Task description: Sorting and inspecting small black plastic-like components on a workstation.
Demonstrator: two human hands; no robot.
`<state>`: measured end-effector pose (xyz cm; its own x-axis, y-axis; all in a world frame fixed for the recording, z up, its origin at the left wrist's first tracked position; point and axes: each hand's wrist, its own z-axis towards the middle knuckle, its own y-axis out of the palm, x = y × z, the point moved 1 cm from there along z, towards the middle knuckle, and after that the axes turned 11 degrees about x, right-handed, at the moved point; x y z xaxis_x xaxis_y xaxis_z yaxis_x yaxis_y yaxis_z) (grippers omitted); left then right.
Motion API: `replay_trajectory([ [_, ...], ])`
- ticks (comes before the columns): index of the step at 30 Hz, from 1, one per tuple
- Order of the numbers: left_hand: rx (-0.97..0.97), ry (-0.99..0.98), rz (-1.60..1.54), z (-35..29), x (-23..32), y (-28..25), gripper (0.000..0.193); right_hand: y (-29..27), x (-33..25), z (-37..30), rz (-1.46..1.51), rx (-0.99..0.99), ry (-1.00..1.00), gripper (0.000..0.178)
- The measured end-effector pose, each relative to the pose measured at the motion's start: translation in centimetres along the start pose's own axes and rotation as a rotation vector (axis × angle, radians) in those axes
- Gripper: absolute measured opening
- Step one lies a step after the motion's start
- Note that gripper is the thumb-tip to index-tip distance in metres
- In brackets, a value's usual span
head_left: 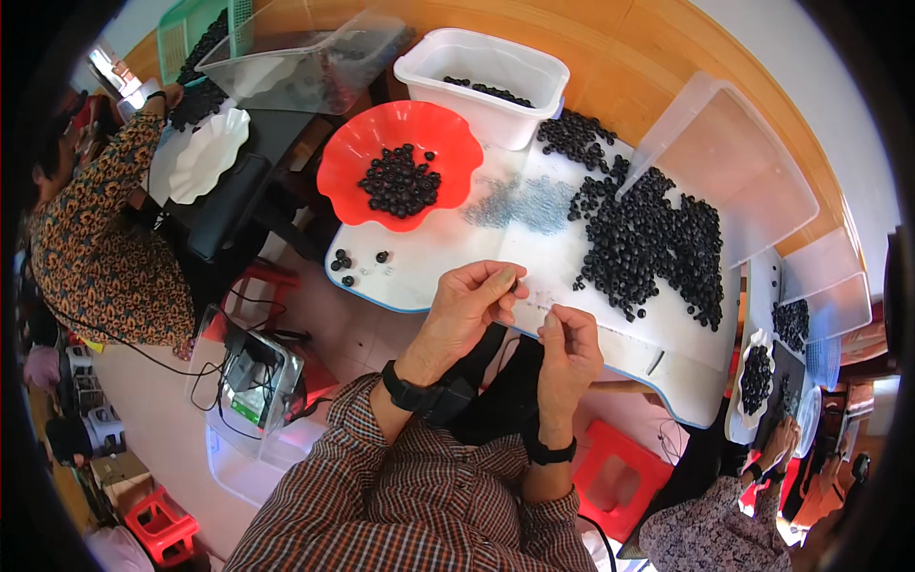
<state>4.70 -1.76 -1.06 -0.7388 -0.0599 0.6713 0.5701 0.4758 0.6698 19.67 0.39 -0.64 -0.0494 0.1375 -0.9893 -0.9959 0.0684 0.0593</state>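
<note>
Though in left hand (469, 307), bead (514, 285) half-hidden.

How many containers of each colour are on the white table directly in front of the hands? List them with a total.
Red bowl: 1
White tub: 1
Clear bin: 1
Total: 3

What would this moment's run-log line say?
left hand: pinching black piece | right hand: fingers pinched, contents unclear | white table: red bowl, black pile
</note>
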Motion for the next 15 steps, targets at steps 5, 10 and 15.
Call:
replay_trajectory([
  [5,0.217,0.217,0.179,1.0,4.1,0.0,0.019,-0.8,0.8,0.5,-0.102,0.029,-0.055,0.009],
  [10,0.428,0.425,0.035,2.6,7.3,-1.2,0.027,-1.6,1.6,1.2,-0.193,0.073,-0.166,0.008],
  [15,0.402,0.431,-0.001,3.0,7.7,-1.9,0.028,-2.8,2.4,2.2,-0.272,0.129,-0.231,0.008],
])
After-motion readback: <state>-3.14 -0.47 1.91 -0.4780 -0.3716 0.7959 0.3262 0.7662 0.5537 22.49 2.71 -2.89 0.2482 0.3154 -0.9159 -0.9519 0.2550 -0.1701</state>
